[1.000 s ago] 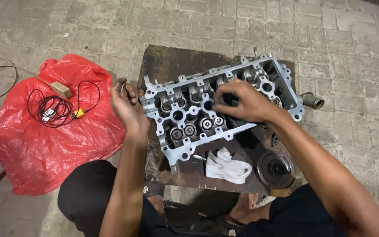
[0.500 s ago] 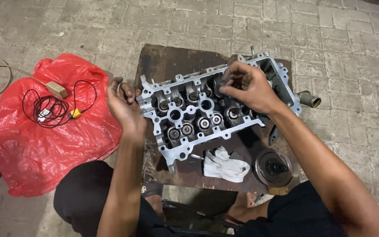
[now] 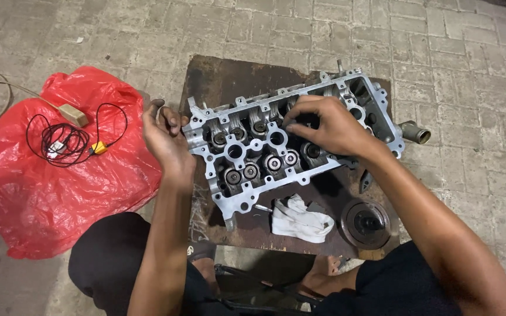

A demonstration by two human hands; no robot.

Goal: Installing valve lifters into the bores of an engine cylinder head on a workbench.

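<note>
Outdoor repair yard, I'd say: paved brick floor [image 3: 469, 52], rusty metal plate [image 3: 229, 76] as worktop under my hands, engine cylinder head [image 3: 253, 158] on it, pulley [image 3: 369, 222] and rag [image 3: 300, 217] nearby.

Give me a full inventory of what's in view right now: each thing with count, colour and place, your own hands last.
cylinder head: 1, silver-grey metal, on the board, centre
board: 1, dark brown and stained, on the paved floor
rag: 1, white, crumpled on the board's near edge
round part: 1, dark metal, disc-shaped, near right corner of the board
pipe stub: 1, dull metal, beside the head's right end
plastic bag: 1, red, on the floor to the left
wire coil: 1, black with a yellow piece, on the bag
small block: 1, tan, on the bag's top edge
left hand: at the head's left end, holding a small dark piece
right hand: on top of the head, fingertips in its upper row
</note>
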